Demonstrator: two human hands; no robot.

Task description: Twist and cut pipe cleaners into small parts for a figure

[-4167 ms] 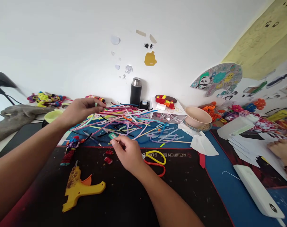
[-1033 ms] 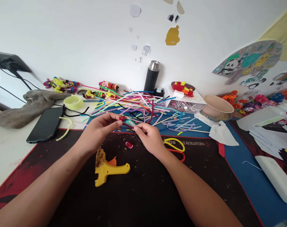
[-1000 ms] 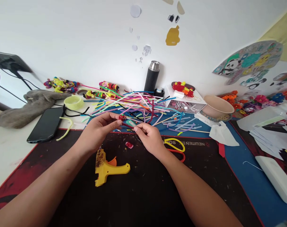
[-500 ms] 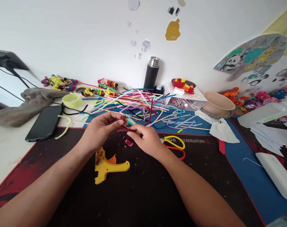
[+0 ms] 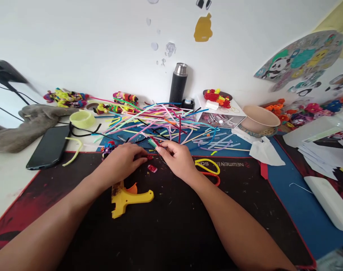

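Note:
My left hand (image 5: 127, 158) is low over the dark mat, its fingertips closed at a small red glittery piece (image 5: 150, 157). A second red glittery piece (image 5: 152, 168) lies on the mat just below. Pinched between the thumb and fingers of my right hand (image 5: 175, 156) is a dark red pipe cleaner (image 5: 156, 141), its end pointing up and left. A small green item (image 5: 151, 142) shows behind it. The yellow glue gun (image 5: 132, 198) lies on its side below my left hand. Scissors with yellow and red handles (image 5: 208, 165) are partly behind my right wrist.
Loose colourful pipe cleaners (image 5: 160, 116) spread in a heap behind my hands. A phone (image 5: 48, 146) and a roll of pale green tape (image 5: 82, 119) are on the left. A black flask (image 5: 178, 84) stands at the wall; a beige bowl (image 5: 260, 116) sits right.
My left hand has moved down to the mat with the red glittery piece, away from my right hand. A dark multicoloured bundle now shows behind the left wrist. The view has shifted slightly.

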